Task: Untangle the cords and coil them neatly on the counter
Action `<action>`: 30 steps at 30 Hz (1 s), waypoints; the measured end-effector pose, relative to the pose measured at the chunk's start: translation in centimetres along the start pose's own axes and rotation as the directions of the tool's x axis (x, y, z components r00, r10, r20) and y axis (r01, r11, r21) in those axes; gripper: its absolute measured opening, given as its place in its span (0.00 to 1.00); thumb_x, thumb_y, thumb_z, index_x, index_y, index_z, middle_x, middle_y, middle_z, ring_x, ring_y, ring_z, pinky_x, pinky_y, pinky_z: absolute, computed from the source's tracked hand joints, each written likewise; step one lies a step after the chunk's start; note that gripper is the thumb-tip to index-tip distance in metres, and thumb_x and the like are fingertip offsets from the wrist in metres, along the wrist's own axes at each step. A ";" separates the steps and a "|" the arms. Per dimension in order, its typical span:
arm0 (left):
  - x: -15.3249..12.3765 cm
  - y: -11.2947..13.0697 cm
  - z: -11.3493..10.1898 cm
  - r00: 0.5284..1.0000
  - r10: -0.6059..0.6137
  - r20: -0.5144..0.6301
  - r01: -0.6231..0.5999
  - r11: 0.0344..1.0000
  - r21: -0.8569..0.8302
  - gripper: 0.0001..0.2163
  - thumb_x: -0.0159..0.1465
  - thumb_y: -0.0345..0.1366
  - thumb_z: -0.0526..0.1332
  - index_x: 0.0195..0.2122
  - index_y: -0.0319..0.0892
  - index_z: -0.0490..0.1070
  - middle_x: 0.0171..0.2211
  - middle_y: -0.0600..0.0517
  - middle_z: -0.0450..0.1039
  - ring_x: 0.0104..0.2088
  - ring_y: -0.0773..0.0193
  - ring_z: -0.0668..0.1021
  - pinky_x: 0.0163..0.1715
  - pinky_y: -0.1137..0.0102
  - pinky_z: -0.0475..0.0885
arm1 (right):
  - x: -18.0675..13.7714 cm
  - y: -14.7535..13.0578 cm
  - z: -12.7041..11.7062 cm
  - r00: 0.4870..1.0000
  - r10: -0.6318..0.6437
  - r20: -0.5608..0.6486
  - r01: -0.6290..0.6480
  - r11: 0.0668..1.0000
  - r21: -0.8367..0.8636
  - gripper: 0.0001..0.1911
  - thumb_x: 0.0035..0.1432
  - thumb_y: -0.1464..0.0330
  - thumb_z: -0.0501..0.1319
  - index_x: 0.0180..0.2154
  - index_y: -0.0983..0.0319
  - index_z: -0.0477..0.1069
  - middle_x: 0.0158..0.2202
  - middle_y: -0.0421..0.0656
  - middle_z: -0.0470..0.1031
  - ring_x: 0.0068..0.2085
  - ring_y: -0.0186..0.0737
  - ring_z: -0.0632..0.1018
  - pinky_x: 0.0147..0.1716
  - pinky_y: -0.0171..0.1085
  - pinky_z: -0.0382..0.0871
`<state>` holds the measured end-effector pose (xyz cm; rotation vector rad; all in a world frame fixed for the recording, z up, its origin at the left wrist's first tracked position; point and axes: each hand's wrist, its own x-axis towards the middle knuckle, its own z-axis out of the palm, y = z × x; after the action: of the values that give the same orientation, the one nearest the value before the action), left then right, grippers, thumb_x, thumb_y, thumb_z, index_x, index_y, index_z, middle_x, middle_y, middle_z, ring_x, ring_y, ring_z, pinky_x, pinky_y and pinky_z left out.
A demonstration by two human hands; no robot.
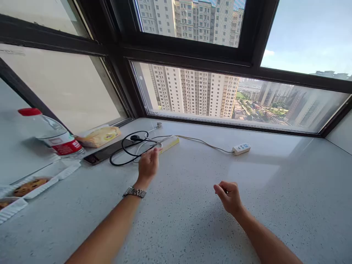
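Speckled sill (192, 220), left hand (147, 165) outstretched, touching cable (129, 146)

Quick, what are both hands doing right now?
Left hand: at the yellow-edged strip, grip cannot be told.
Right hand: loosely closed, holding nothing.

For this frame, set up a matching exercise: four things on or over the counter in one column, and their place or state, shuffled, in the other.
Things
1. water bottle
2. black cable
3. white socket block
4. wristwatch

Places or states
A. strapped just behind the left hand
B. far left, with a red cap on
C. lying in a loop just beyond that hand
D. at the end of the pale cord, right of centre

Pairs: 1-B, 2-C, 3-D, 4-A
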<state>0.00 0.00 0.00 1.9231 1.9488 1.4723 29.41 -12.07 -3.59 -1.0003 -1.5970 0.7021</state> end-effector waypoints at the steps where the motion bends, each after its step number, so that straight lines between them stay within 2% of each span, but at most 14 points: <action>1: 1.1 -1.1 -0.5 1.000 -0.004 0.013 0.002 0.993 0.120 0.22 0.64 0.44 0.47 0.47 0.36 0.72 0.47 0.41 0.74 0.50 0.50 0.73 0.51 0.59 0.66 | 0.0 0.0 0.1 1.000 0.003 0.019 -0.003 1.000 0.007 0.27 0.58 0.51 0.53 0.15 0.61 0.54 0.14 0.35 0.49 0.17 0.27 0.51 0.16 0.31 0.48; 3: 3.2 -2.6 -1.0 0.993 -0.063 0.098 0.029 0.949 0.314 0.27 0.60 0.46 0.53 0.56 0.33 0.64 0.57 0.37 0.65 0.58 0.45 0.65 0.57 0.55 0.60 | 0.0 0.0 0.2 0.999 0.016 0.044 -0.016 1.000 0.007 0.27 0.57 0.51 0.53 0.16 0.60 0.52 0.14 0.34 0.47 0.18 0.27 0.50 0.16 0.31 0.46; 5: 4.7 -3.4 -0.9 0.962 -0.149 0.231 0.040 0.906 0.422 0.32 0.59 0.48 0.55 0.61 0.33 0.58 0.61 0.35 0.58 0.61 0.42 0.61 0.57 0.53 0.59 | -0.1 0.0 0.3 0.997 0.029 0.069 -0.029 1.000 -0.001 0.25 0.57 0.52 0.54 0.17 0.60 0.52 0.15 0.34 0.47 0.19 0.27 0.50 0.17 0.31 0.46; 8: 5.7 -3.2 0.3 0.904 -0.208 0.373 0.014 0.887 0.462 0.31 0.60 0.50 0.54 0.61 0.37 0.58 0.61 0.37 0.59 0.58 0.41 0.65 0.52 0.51 0.64 | -0.2 0.0 0.5 0.993 0.044 0.112 -0.042 0.999 -0.013 0.24 0.56 0.53 0.55 0.17 0.61 0.54 0.16 0.34 0.48 0.19 0.27 0.51 0.18 0.31 0.46; 12: 4.8 -1.1 2.9 0.896 -0.159 0.414 -0.044 0.896 0.441 0.28 0.61 0.49 0.53 0.59 0.41 0.61 0.61 0.40 0.59 0.56 0.42 0.67 0.51 0.52 0.64 | -0.4 0.0 0.7 0.985 0.062 0.161 -0.059 0.998 -0.022 0.24 0.57 0.54 0.55 0.17 0.62 0.56 0.16 0.34 0.48 0.19 0.27 0.51 0.18 0.31 0.46; 16: 0.6 3.4 5.3 0.854 -0.008 0.521 -0.183 0.931 0.316 0.31 0.60 0.49 0.56 0.62 0.40 0.57 0.63 0.38 0.55 0.59 0.42 0.63 0.54 0.54 0.62 | -0.3 -0.1 0.8 0.994 0.066 0.087 -0.061 0.996 -0.058 0.23 0.58 0.55 0.54 0.18 0.62 0.59 0.15 0.35 0.51 0.19 0.27 0.53 0.18 0.31 0.47; 18: -2.7 6.6 6.0 0.803 0.085 0.590 -0.260 0.941 0.218 0.33 0.60 0.50 0.56 0.63 0.39 0.55 0.63 0.36 0.54 0.60 0.42 0.62 0.55 0.54 0.62 | 0.0 -0.1 0.5 0.999 0.050 -0.013 -0.051 0.994 -0.099 0.22 0.59 0.56 0.54 0.19 0.62 0.62 0.16 0.35 0.55 0.19 0.28 0.56 0.19 0.31 0.50; 20: -6.0 10.0 6.2 0.728 0.245 0.640 -0.356 0.933 0.048 0.32 0.60 0.50 0.56 0.62 0.39 0.57 0.61 0.36 0.58 0.59 0.44 0.65 0.54 0.56 0.64 | 0.3 -0.1 0.0 0.990 0.020 -0.139 -0.043 0.986 -0.163 0.19 0.60 0.58 0.54 0.23 0.62 0.66 0.18 0.37 0.61 0.20 0.30 0.61 0.21 0.31 0.55; 22: -8.6 12.7 5.8 0.669 0.445 0.595 -0.457 0.878 -0.143 0.26 0.62 0.48 0.56 0.60 0.43 0.62 0.56 0.41 0.67 0.56 0.50 0.70 0.53 0.59 0.65 | 0.8 0.0 -0.8 0.965 -0.030 -0.260 -0.036 0.969 -0.245 0.14 0.60 0.60 0.54 0.29 0.62 0.69 0.24 0.41 0.68 0.25 0.34 0.67 0.25 0.33 0.61; 24: -9.7 13.9 5.0 0.703 0.523 0.482 -0.508 0.844 -0.175 0.19 0.63 0.44 0.56 0.54 0.45 0.69 0.51 0.44 0.72 0.54 0.51 0.71 0.57 0.56 0.60 | 1.2 0.2 -1.6 0.934 -0.094 -0.346 -0.030 0.941 -0.336 0.11 0.60 0.61 0.54 0.35 0.62 0.70 0.33 0.45 0.72 0.33 0.39 0.71 0.32 0.36 0.66; 26: -9.3 13.5 4.1 0.756 0.520 0.396 -0.504 0.850 -0.155 0.14 0.62 0.41 0.57 0.47 0.45 0.74 0.46 0.46 0.75 0.53 0.50 0.71 0.60 0.51 0.54 | 1.5 0.4 -2.3 0.917 -0.140 -0.374 -0.038 0.902 -0.431 0.12 0.60 0.62 0.54 0.40 0.61 0.70 0.40 0.49 0.72 0.41 0.44 0.72 0.40 0.41 0.67; 28: -8.0 11.9 3.5 0.779 0.500 0.377 -0.465 0.865 -0.187 0.12 0.62 0.40 0.56 0.40 0.44 0.76 0.42 0.47 0.77 0.52 0.50 0.72 0.58 0.52 0.56 | 1.6 0.6 -2.8 0.937 -0.128 -0.326 -0.071 0.842 -0.534 0.14 0.60 0.62 0.53 0.44 0.61 0.70 0.44 0.51 0.72 0.47 0.48 0.70 0.46 0.45 0.65; 30: -6.6 10.0 3.2 0.781 0.488 0.391 -0.412 0.872 -0.264 0.12 0.63 0.41 0.54 0.35 0.44 0.77 0.38 0.48 0.78 0.49 0.53 0.74 0.54 0.57 0.63 | 1.6 0.7 -3.0 0.975 -0.051 -0.214 -0.103 0.752 -0.650 0.17 0.61 0.63 0.53 0.50 0.61 0.69 0.50 0.51 0.71 0.52 0.50 0.68 0.50 0.47 0.62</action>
<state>11.03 -5.53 0.64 2.4839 1.1807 1.0638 32.33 -10.52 -2.68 -1.5556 -1.6598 -0.0008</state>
